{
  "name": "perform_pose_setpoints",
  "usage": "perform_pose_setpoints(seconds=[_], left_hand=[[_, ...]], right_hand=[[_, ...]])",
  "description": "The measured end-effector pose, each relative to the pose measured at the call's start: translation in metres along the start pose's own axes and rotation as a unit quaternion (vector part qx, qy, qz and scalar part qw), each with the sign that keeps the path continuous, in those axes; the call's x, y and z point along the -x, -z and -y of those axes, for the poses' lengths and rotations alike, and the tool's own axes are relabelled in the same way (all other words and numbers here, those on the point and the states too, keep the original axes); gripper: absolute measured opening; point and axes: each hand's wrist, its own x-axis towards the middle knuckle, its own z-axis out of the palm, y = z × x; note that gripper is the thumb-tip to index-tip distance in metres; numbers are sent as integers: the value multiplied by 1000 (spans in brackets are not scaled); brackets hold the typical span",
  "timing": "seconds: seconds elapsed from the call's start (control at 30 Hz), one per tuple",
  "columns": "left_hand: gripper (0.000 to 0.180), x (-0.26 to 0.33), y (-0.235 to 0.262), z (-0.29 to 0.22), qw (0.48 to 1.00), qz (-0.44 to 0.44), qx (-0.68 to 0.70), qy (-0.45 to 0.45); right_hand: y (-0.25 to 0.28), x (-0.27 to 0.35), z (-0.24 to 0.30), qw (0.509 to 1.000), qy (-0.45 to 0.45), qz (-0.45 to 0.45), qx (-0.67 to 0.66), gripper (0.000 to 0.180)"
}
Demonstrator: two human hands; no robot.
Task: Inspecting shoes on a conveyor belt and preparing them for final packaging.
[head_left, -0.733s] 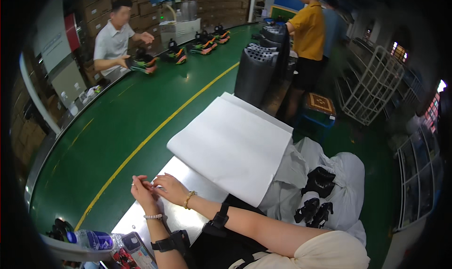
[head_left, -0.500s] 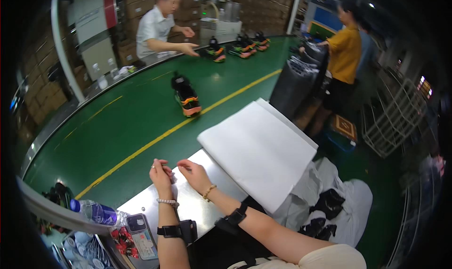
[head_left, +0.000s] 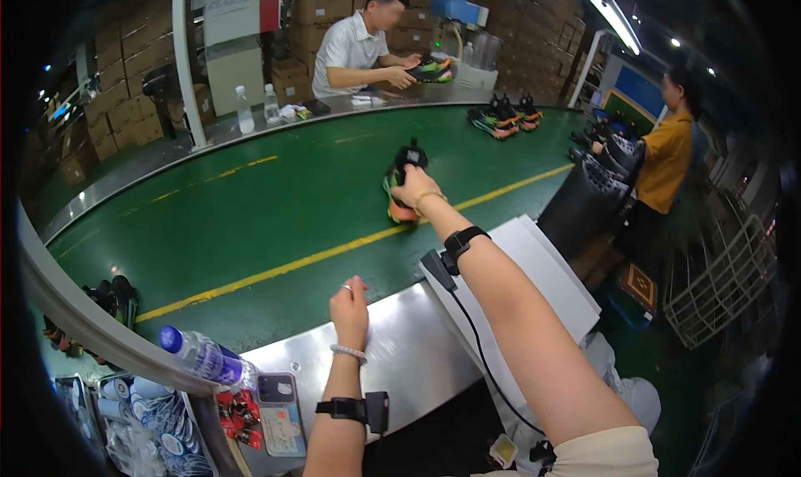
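Note:
My right hand (head_left: 416, 188) reaches far over the green belt and closes on a black sneaker (head_left: 399, 195) with green and orange trim. Its fingers are partly hidden against the shoe. Above the metal tabletop (head_left: 409, 335), near its belt-side edge, my left hand (head_left: 350, 307) is raised with its fingers curled together and nothing seen in them. A ring and a beaded bracelet show on that side. Both forearms wear black straps with small boxes, and a cable hangs from the right one.
White sheets (head_left: 534, 268) lie under my right forearm. A water bottle (head_left: 204, 358), a phone (head_left: 277, 388) and red packets (head_left: 239, 418) are at left, beside bins of blue-white tags (head_left: 158, 418). Across the green belt (head_left: 275, 218), a person handles another sneaker (head_left: 432, 70); another person stands by black rolls (head_left: 596, 176).
My right hand has stretched out from beside the left and taken hold of the sneaker on the belt. The person across has picked up a sneaker. The view has shifted.

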Motion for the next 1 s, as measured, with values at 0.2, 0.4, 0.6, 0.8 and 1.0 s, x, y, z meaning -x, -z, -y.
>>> perform_pose_setpoints(seconds=[0.2,0.4,0.6,0.8,1.0], left_hand=[[31,-1,3,-2,995,20,-93,-15],[64,-2,-2,-10,997,3,-30,-72],[74,2,-2,-11,979,53,-126,-148],[50,-13,-13,0,989,126,15,-81],[17,-46,-22,-28,975,70,-60,-200]], right_hand=[[-45,-27,-31,992,19,121,33,31],[-12,45,0,952,161,222,-133,40],[116,136,3,886,369,247,-133,52],[268,117,-121,972,216,-15,95,44],[328,98,-298,955,-102,-248,128,59]])
